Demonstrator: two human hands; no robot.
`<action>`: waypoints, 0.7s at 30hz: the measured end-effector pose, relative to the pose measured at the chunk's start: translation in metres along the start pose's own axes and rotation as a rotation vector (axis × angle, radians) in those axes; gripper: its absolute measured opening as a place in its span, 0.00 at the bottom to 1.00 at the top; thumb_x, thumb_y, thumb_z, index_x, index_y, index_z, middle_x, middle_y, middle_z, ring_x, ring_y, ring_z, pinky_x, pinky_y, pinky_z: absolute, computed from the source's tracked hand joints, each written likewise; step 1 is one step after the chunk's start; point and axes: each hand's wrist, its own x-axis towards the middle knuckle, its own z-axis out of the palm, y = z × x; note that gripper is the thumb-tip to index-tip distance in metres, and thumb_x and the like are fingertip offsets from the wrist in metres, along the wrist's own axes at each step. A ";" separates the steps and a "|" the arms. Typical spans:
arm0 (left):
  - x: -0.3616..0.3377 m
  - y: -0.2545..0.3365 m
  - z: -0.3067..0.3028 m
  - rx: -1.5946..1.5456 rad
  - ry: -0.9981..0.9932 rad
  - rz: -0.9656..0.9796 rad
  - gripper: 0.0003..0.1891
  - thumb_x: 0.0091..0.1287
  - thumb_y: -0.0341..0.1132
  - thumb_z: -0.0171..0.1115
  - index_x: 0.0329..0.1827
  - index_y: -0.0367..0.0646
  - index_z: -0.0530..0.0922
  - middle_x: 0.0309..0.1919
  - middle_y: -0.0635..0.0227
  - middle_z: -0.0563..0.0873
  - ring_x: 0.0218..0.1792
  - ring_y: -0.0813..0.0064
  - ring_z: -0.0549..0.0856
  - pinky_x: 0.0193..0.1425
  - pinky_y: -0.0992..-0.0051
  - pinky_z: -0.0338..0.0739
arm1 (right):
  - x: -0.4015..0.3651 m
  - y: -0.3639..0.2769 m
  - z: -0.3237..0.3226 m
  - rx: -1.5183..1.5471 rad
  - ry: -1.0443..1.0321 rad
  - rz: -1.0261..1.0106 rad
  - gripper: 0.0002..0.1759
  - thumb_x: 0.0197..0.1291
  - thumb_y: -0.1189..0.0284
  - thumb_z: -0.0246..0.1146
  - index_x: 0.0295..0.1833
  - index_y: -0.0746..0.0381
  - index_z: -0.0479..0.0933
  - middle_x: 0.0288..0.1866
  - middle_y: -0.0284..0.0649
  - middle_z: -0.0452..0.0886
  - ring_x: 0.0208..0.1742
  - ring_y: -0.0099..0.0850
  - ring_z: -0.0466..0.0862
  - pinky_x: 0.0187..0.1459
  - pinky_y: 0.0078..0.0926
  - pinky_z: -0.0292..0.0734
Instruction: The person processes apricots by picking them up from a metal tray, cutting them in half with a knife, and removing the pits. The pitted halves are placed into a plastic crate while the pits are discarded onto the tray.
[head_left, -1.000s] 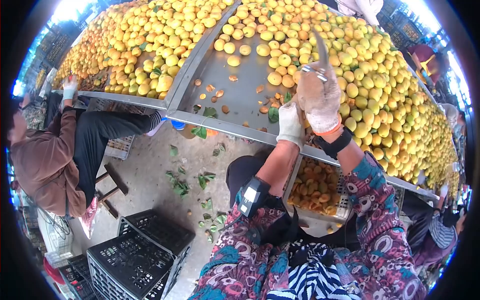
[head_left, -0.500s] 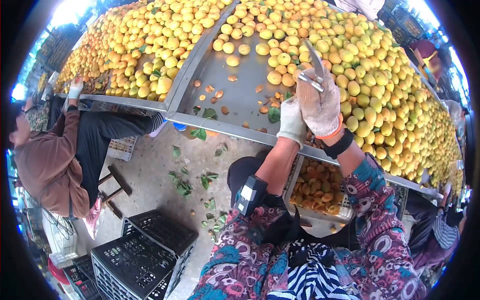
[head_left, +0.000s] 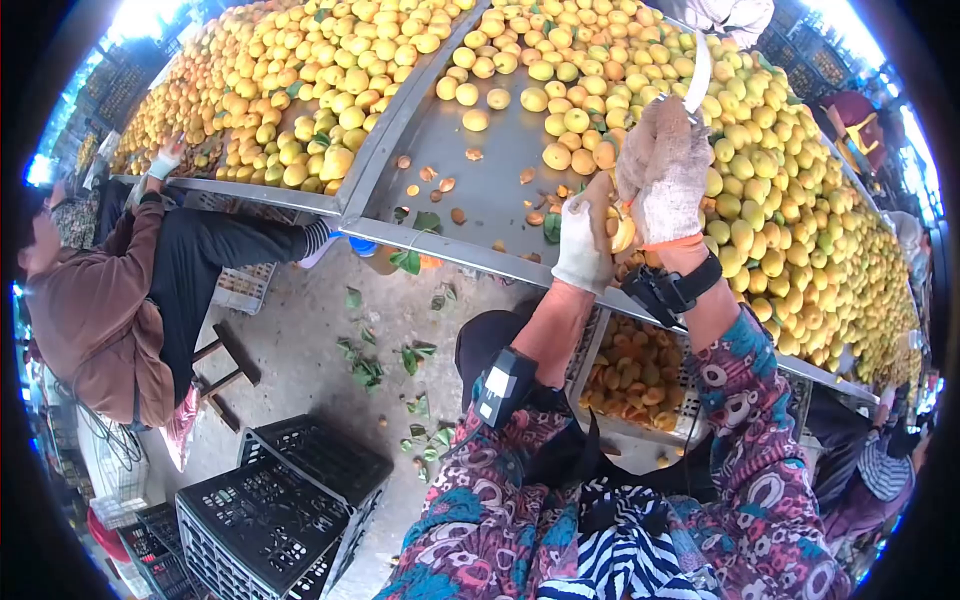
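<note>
From the head camera, two gloved hands work at the near edge of a metal bench (head_left: 470,175). The left hand (head_left: 585,235) curls around one yellow fruit (head_left: 622,232), holding it right against the heel of the right hand (head_left: 663,170). The right hand is closed on the handle of one knife (head_left: 697,75), whose blade points up and away over the pile.

Beyond and to the right of the hands lies a heap of loose fruit (head_left: 780,200), far too many to count. A raised divider (head_left: 395,120) to the left of the hands splits the bench in two, with a second heap (head_left: 300,90) past it. Several brown pits (head_left: 440,185) are scattered on the bare metal just left of the left hand.

Below the hands, under the bench edge, one crate (head_left: 640,375) holds cut fruit. Two black crates (head_left: 270,510) sit on the floor (head_left: 300,340) far to the lower left, among green leaves (head_left: 365,365). One co-worker (head_left: 90,300) sits well to the left.
</note>
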 end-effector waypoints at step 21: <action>0.005 -0.041 0.032 -0.085 0.048 -0.245 0.15 0.74 0.36 0.45 0.49 0.32 0.73 0.29 0.63 0.78 0.33 0.79 0.76 0.32 0.74 0.72 | 0.030 0.009 -0.024 -0.098 0.282 0.156 0.15 0.69 0.59 0.55 0.31 0.52 0.65 0.13 0.24 0.57 0.10 0.20 0.56 0.12 0.22 0.49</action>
